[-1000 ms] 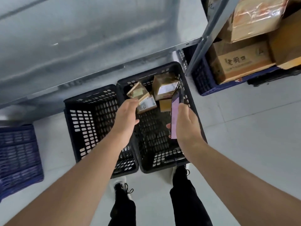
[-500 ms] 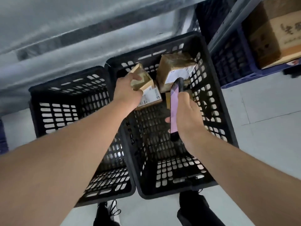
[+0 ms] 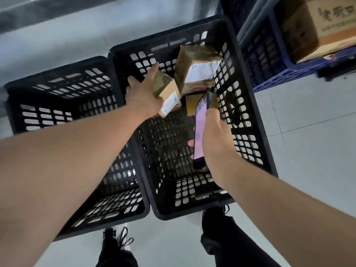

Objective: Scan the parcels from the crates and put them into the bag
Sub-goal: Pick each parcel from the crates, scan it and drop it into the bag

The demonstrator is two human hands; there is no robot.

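Observation:
Two black slotted crates stand side by side on the floor. The right crate point(image 3: 248, 132) holds three cardboard parcels at its far end. My left hand point(image 3: 143, 95) reaches into it and grips a small brown parcel point(image 3: 166, 91) with a white label. A bigger taped parcel point(image 3: 198, 68) with a white label lies just right of it, and a small plain box point(image 3: 192, 105) sits below that. My right hand point(image 3: 215, 139) holds a phone point(image 3: 200, 132) with a lit pink screen above the crate, its top end near the parcels. The left crate point(image 3: 63, 105) looks empty. No bag is in view.
A blue crate point(image 3: 265, 54) stands at the upper right with a large cardboard box point(image 3: 316, 26) on it. A grey metal shelf point(image 3: 67, 22) runs along the top. My two feet in black shoes stand just below the crates on the pale floor.
My head has come lower and nearer to the crates. My left hand has closed round the small parcel and tilted it. The phone has stayed above the right crate.

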